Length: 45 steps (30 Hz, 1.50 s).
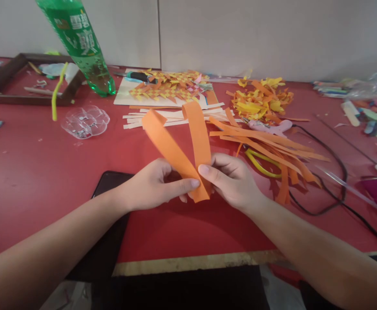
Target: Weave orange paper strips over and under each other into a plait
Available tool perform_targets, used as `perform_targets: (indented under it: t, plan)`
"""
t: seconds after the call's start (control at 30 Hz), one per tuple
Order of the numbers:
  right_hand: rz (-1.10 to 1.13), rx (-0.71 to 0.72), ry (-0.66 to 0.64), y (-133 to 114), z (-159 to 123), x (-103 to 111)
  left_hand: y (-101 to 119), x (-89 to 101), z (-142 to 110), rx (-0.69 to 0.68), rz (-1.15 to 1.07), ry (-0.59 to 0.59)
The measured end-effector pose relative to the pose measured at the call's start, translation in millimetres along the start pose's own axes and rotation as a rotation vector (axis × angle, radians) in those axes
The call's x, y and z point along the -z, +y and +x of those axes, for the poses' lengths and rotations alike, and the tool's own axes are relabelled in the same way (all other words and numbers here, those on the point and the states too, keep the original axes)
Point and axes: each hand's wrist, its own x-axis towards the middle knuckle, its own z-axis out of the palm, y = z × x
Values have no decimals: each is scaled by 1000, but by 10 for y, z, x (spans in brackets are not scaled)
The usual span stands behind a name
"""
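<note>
Two lengths of orange paper strip [198, 133] cross into a V in front of me, their lower ends overlapping between my hands. My left hand [162, 185] pinches the lower end, with the thumb on top of the left length. My right hand [230, 181] grips the right length between thumb and fingers. The upper ends curl over and away from me; whether they are one folded strip or two, I cannot tell. Just beyond, more orange strips [269, 144] lie in a loose pile to the right, and white strips [175, 118] lie behind.
A green bottle [81, 47] stands at back left near a brown frame [29, 101] and a clear segmented dish [85, 122]. Woven orange-yellow pieces [169, 86] and paper scraps [261, 99] lie behind. A pink glue gun [272, 127], its black cord and yellow-handled scissors [262, 163] are right.
</note>
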Motion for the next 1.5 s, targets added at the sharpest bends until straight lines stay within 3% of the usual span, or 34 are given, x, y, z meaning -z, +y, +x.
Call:
perform_targets:
  t: [0.1, 0.47, 0.7, 0.8, 1.0, 1.13, 1.2, 1.4, 1.5]
  plan:
    - [-44, -29, -29, 15, 2, 13, 4, 7, 22, -24, -38, 30]
    - [-242, 18, 78, -48, 19, -24, 1, 0, 32, -119, -113, 102]
    - [-110, 97, 231, -1, 57, 27, -7, 18, 32, 16, -100, 180]
    - [-45, 138, 281, -19, 72, 36, 31, 20, 19, 120, -112, 47]
    - [-16, 212, 266, -45, 68, 42, 20, 64, -22, 360, -113, -516]
    - [-66, 253, 242, -31, 55, 68, -5, 77, -44, 453, -160, -669]
    - [-124, 299, 195, -23, 41, 89, -12, 64, -39, 419, -179, -596]
    - [-219, 345, -129, -80, -12, 139, -86, 55, 35, -20, -370, 113]
    - [-233, 332, -258, -148, -30, 130, -100, 87, 68, -105, -484, 251]
